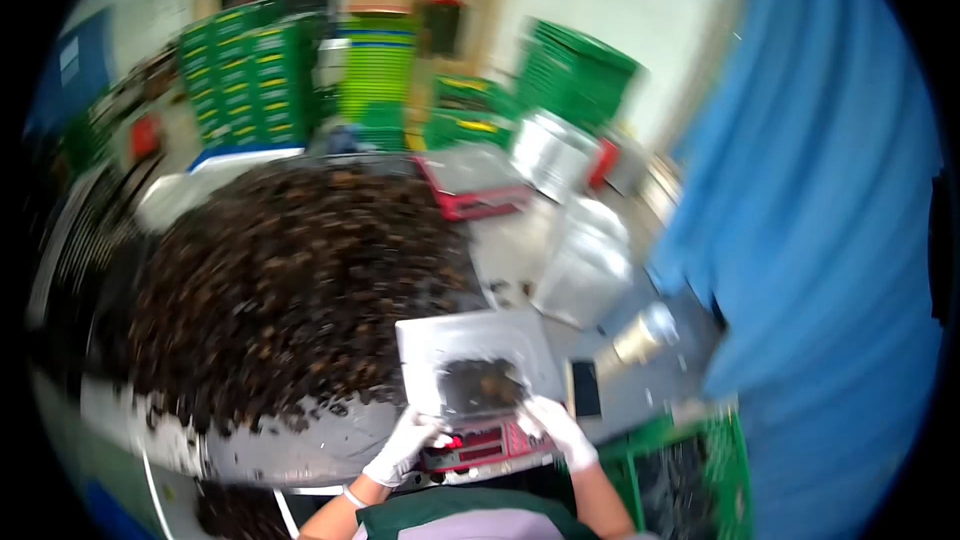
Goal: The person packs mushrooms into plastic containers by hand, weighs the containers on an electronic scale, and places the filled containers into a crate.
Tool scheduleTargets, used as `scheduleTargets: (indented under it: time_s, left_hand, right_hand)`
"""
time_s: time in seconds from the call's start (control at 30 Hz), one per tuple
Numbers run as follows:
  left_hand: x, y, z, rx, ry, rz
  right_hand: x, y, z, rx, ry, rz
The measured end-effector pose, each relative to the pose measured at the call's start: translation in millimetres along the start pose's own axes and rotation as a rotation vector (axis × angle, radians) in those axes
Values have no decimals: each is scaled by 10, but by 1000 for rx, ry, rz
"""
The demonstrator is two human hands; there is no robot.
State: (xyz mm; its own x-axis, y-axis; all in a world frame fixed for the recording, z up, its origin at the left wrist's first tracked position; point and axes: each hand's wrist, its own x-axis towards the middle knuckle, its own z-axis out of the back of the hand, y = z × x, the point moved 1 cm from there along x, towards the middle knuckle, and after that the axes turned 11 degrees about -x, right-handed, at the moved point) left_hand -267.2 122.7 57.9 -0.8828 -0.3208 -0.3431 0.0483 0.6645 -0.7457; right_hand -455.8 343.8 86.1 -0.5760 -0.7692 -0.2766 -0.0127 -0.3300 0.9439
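My left hand (405,447), in a white glove, is at the near left corner of a whitish plastic tray (420,345), its fingers closed on the edge. My gloved right hand (560,430) grips the near right corner of the same tray. Inside lies a small heap of dark brown pieces (482,385), too blurred to name. Directly below the tray's near edge is a red weighing scale (490,445) with lit red digits. A large pile of similar dark pieces (300,280) spreads over the table to the left.
A phone (584,388) lies right of the tray. Beyond it are clear plastic packs (585,265) and a second red scale (475,185). Green crates (245,75) are stacked behind the table. A blue curtain (820,170) hangs at right, above a green crate (740,460).
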Motion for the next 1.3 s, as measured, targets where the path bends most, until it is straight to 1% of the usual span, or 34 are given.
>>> scheduleTargets:
  time_s: [0.03, 0.07, 0.1, 0.13, 0.2, 0.27, 0.3, 0.33, 0.4, 0.43, 0.47, 0.53, 0.57, 0.6, 0.67, 0.73, 0.8, 0.83, 0.87, 0.9, 0.93, 0.97, 1.0, 1.07, 1.13, 1.17, 1.2, 1.23, 1.27, 1.3]
  left_hand:
    - [-69, -129, -96, -16, -9, 36]
    - [-90, -254, -183, -28, -17, 74]
    - [-62, -276, -189, 7, -4, 42]
    - [-9, -258, -139, 36, 8, 6]
    - [202, -126, 163, 94, 59, -29]
    - [145, -221, -111, 107, 144, -79]
    - [69, -310, -347, 144, 158, -36]
    - [87, -265, -434, 131, 192, -57]
    - [-54, -241, -982, 239, 208, -115]
    - [33, -129, -962, 313, 368, -101]
    - [-34, -42, -1171, 213, 386, -47]
    - [8, 153, -1375, 262, 471, 19]
    - [9, 217, -1532, 242, 556, -3]
    - [88, 260, -1625, 286, 762, -48]
    - [46, 290, -1911, 398, 747, 25]
    - [17, 222, -1984, 416, 806, 80]
    - [77, 193, -1904, 488, 778, 118]
    - [72, 154, -1863, 494, 720, 170]
    - [146, 171, -1718, 509, 699, 174]
    - [204, 182, -1568, 472, 686, 162]
    - [243, 178, -1431, 432, 670, 149]
    - [256, 157, -1321, 417, 603, 168]
    - [277, 121, -1229, 438, 604, 142]
    - [354, 83, -963, 436, 557, 159]
    - [481, 82, -648, 477, 497, 170]
    - [214, -90, -940, 575, 439, 135]
    - [70, -195, -1071, 584, 398, 133]
    - [-17, -176, -1049, 438, 307, 189]
    - [-91, -238, -1108, 471, 301, 174]
    - [-106, -243, -1057, 486, 344, 160]
  right_hand:
    - [-45, 19, -73, 123, 14, -9]
    - [-50, -1, -112, 72, -7, -69]
    - [-73, 45, -165, 83, -12, -71]
    - [-88, -10, -228, 89, -61, -85]
    - [-54, -186, -325, 164, -207, -29]
    - [-145, -245, -297, 235, -272, 55]
    - [-268, -228, -250, 233, -303, 60]
    - [-393, -271, -201, 219, -372, 130]
    - [-803, -181, -23, 177, -590, 309]
    - [-1039, -72, 104, 111, -667, 266]
    - [-1286, 28, 222, 43, -741, 225]
    - [-1767, 111, 330, -60, -923, 185]
    - [-1990, 160, 340, -148, -1000, 143]
    - [-2206, 225, 362, -239, -1071, 103]
    - [-2718, 463, 588, -911, -1267, 197]
    - [-3281, 525, 598, -600, -1548, 54]
    - [-3821, 372, 670, -368, -1784, -90]
    - [-4108, 299, 695, -468, -1780, -241]
    - [-4369, 106, 738, -507, -1792, -346]
    - [-4662, -138, 773, -538, -1722, -509]
    - [-4879, -360, 780, -330, -1707, -588]
    - [-5058, -607, 791, -242, -1674, -692]
    - [-5204, -969, 787, -130, -1638, -739]
    - [-5188, -1483, 736, -107, -1449, -870]
    - [-5061, -2391, 840, -304, -1454, -1218]
    - [-4729, -2156, 921, -556, -1463, -1320]
    - [-4335, -1772, 1037, -830, -1456, -1362]
    - [-4042, -1617, 1199, -926, -1527, -1069]
    - [-3708, -1483, 1434, -974, -1575, -761]
    - [-3230, -1237, 1659, -1031, -1515, -570]
